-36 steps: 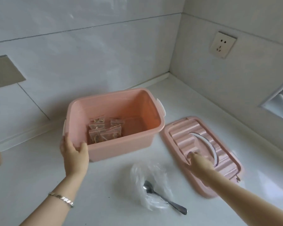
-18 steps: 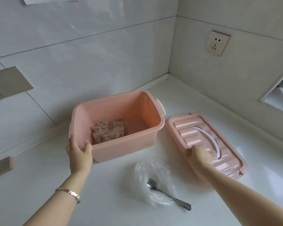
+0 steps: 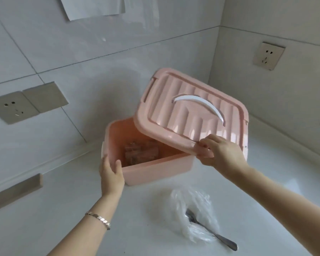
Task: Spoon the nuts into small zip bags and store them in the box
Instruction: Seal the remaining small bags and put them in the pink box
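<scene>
Head camera looks down on the pink rectangular plastic box [image 3: 155, 170] on the white counter [image 3: 63, 209] straight ahead of me, with small filled zip bags [image 3: 140, 154] on its floor. A ribbed pink lid [image 3: 183, 117] hangs tilted over the box's right half, its long side roughly along the box's. My right hand [image 3: 224, 154] pinches the lid's near edge, and my left hand [image 3: 112, 172] grips the box's near-left corner. To seat, I judge the lid must shift left and level out.
</scene>
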The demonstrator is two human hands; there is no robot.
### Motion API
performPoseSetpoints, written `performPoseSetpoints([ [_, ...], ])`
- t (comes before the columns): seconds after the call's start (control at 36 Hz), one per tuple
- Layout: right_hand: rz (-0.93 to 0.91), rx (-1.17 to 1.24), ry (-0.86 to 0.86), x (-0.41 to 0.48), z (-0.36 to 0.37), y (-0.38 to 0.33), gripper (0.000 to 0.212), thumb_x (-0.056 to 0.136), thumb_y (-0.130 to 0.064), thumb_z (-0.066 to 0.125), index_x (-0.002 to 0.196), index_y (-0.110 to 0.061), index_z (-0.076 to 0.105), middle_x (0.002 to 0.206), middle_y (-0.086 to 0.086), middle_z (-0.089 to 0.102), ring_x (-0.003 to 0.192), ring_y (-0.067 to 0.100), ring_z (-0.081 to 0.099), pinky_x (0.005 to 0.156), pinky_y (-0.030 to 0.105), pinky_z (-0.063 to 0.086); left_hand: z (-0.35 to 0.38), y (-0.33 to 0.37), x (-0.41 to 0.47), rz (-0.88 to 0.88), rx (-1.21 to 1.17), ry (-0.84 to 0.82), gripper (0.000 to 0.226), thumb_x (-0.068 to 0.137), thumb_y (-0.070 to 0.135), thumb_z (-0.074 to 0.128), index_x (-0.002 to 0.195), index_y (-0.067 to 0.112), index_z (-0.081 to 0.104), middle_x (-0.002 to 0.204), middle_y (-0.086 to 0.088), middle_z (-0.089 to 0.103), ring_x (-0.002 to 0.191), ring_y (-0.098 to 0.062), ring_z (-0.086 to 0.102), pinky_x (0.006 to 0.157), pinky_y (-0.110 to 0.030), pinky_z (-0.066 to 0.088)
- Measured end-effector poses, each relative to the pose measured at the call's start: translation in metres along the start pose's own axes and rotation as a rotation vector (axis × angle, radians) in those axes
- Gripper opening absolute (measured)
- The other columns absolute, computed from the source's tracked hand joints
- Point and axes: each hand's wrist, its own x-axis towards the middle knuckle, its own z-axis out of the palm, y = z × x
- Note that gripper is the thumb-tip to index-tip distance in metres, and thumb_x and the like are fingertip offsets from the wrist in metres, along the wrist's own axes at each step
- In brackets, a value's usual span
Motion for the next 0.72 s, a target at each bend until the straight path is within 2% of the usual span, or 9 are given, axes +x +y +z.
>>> performPoseSetpoints([
  [0.14,-0.262,-0.048,-0.105,0.025,0.032,-0.022,0.039,0.047,-0.020,0.089,0.078,-0.015,0.065,0.069,-0.005,0.061,0.062,0.018,0.061,0.037,0.019,0.039,-0.017,0.009,-0.009,-0.048,-0.193,0.073,0.035,0.102,0.024,0.025,0.122,0.007,0.048,0.113,0.002,0.045,0.110,-0.010,0.042,0.085,-0.013,0.026],
  [0.25,-0.373,-0.036,-0.196,0.040,0.055,-0.033,0.047,0.036,-0.021,0.092,0.076,-0.018,0.068,0.066,-0.007,0.062,0.058,0.015,0.063,0.035,0.014,0.034,-0.029,0.007,0.001,-0.047,-0.228,0.067,0.045,0.101,0.028,0.027,0.141,0.010,0.033,0.147,-0.004,0.035,0.136,-0.015,0.031,0.104,-0.019,0.021],
  [0.33,-0.374,0.010,-0.242,0.046,0.066,-0.035,0.047,0.037,-0.020,0.092,0.078,-0.019,0.068,0.066,-0.007,0.061,0.059,0.015,0.063,0.036,0.015,0.036,-0.033,0.006,0.007,-0.033,-0.163,-0.012,0.052,0.098,0.031,0.040,0.145,0.014,0.025,0.150,-0.001,0.031,0.133,-0.015,0.037,0.099,-0.020,0.026],
  [0.39,-0.363,0.046,-0.302,0.050,0.069,-0.037,0.040,0.052,-0.019,0.088,0.087,-0.017,0.069,0.075,-0.004,0.063,0.071,0.018,0.063,0.045,0.020,0.040,-0.033,0.008,0.009,-0.011,-0.109,-0.049,0.056,0.095,0.026,0.048,0.145,0.015,0.026,0.148,-0.001,0.032,0.132,-0.015,0.037,0.097,-0.020,0.028],
  [0.44,-0.289,0.057,-0.359,0.056,0.070,-0.036,0.032,0.072,-0.022,0.076,0.102,-0.017,0.066,0.093,-0.001,0.063,0.091,0.019,0.058,0.062,0.024,0.040,-0.031,0.007,0.012,-0.004,-0.048,-0.061,0.057,0.092,0.018,0.053,0.144,0.013,0.028,0.147,-0.003,0.033,0.133,-0.017,0.035,0.101,-0.022,0.027],
  [0.5,-0.235,0.118,-0.387,0.058,0.069,-0.034,0.027,0.078,-0.026,0.072,0.103,-0.015,0.066,0.095,0.002,0.061,0.093,0.022,0.055,0.071,0.031,0.045,-0.028,0.007,0.014,-0.010,0.010,-0.063,0.056,0.091,0.014,0.053,0.142,0.010,0.030,0.146,-0.006,0.033,0.134,-0.019,0.034,0.104,-0.024,0.026],
  [0.56,-0.192,0.172,-0.281,0.055,0.072,-0.026,0.023,0.077,-0.030,0.071,0.092,-0.013,0.070,0.087,0.005,0.062,0.082,0.028,0.059,0.069,0.034,0.050,-0.026,0.008,0.017,-0.014,0.071,-0.066,0.053,0.091,0.011,0.050,0.141,0.007,0.032,0.146,-0.008,0.033,0.134,-0.021,0.033,0.105,-0.026,0.026],
  [0.61,-0.056,0.169,-0.138,0.052,0.077,-0.011,0.023,0.076,-0.025,0.066,0.091,-0.009,0.071,0.094,0.010,0.064,0.087,0.034,0.062,0.075,0.038,0.049,-0.024,0.009,0.021,-0.019,0.131,-0.073,0.053,0.090,0.010,0.048,0.141,0.007,0.033,0.147,-0.009,0.033,0.134,-0.023,0.033,0.106,-0.031,0.028],
  [0.72,0.334,0.149,-0.129,0.058,0.076,0.009,0.039,0.093,-0.022,0.050,0.130,-0.008,0.050,0.139,0.011,0.044,0.127,0.034,0.039,0.102,0.040,0.032,-0.021,0.013,0.036,0.017,0.306,-0.086,0.050,0.092,0.012,0.041,0.141,0.008,0.033,0.150,-0.005,0.031,0.133,-0.026,0.035,0.105,-0.037,0.032],
])
